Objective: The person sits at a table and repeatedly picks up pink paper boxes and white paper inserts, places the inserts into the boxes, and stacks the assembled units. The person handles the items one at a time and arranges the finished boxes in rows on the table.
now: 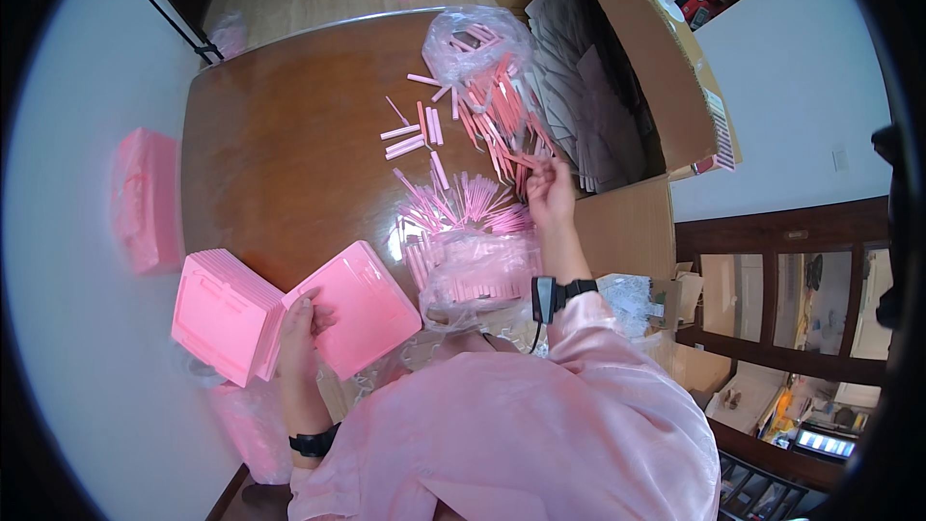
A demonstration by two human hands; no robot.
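Observation:
My left hand (307, 320) grips a flat, square pink plastic panel (359, 304) by its left edge, tilted over the table's near side. Beside it stands a stack of matching pink panels (228, 314). My right hand (551, 191) reaches to the near right end of a heap of coral and pink strips (500, 111); its fingers are pinched on the end of a coral strip. Between my hands, thin pink sticks (473, 198) fan out above a clear bag (477, 270) holding short pink pieces.
A brown wooden table (289, 135) bears loose pink tubes (403, 140) and a clear bag (475, 43). On the right, an open cardboard box (666, 68) holds stacked grey-white sheets (569, 68). A pink bag (149, 198) is by the left wall.

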